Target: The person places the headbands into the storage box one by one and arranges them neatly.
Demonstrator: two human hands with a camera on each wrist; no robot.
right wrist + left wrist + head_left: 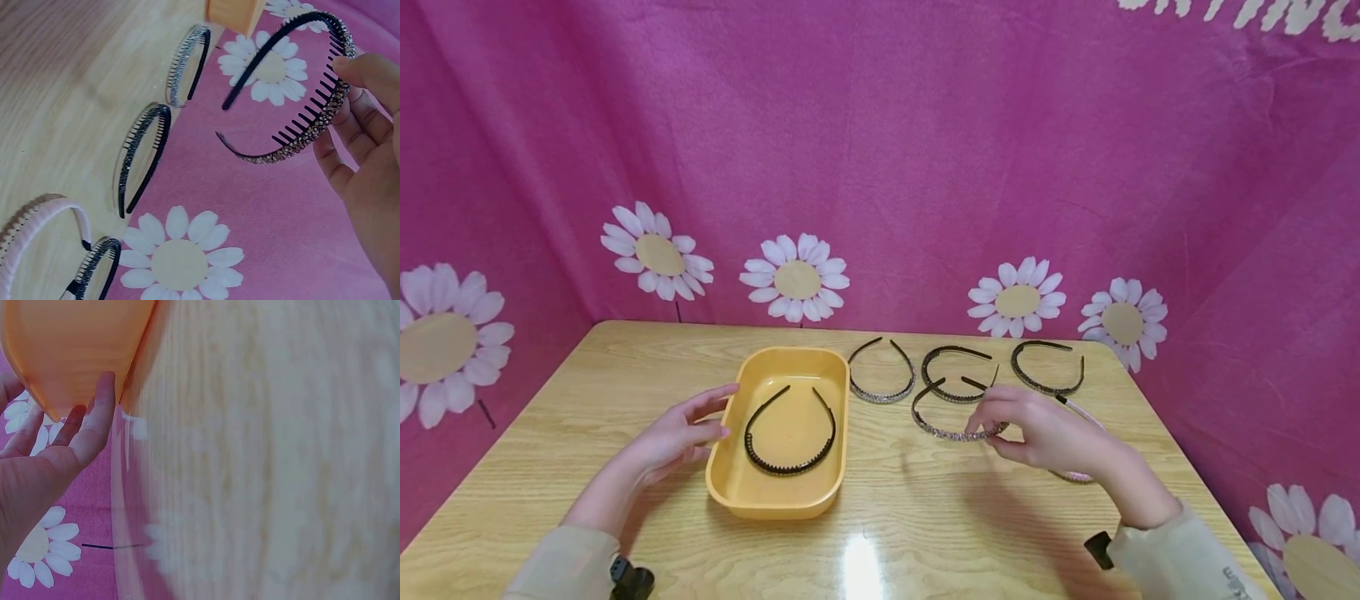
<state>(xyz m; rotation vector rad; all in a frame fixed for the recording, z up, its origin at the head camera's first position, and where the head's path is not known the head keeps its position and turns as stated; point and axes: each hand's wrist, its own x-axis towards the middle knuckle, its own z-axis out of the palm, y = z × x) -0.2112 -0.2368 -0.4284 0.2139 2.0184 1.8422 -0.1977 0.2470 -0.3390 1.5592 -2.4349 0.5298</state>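
My right hand (1033, 425) pinches a black toothed headband (328, 115) by its band, which is covered in sparkling stones. It is held above the table, and its two ends point away in the head view. My left hand (673, 437) rests against the left side of a yellow plastic tub (718, 483), fingers extended along the outer wall, as the left wrist view also shows. Inside the tub lies a plain black toothed headband (790, 471), ends toward the far side.
Right of the tub lie a silver glitter headband (880, 398), a dark glitter headband (936, 354) and another dark one (1022, 371) at the back right. A pink headband (50, 215) lies partly behind my right hand. A pink cloth (880, 167) with daisies hangs behind the wooden table (910, 533).
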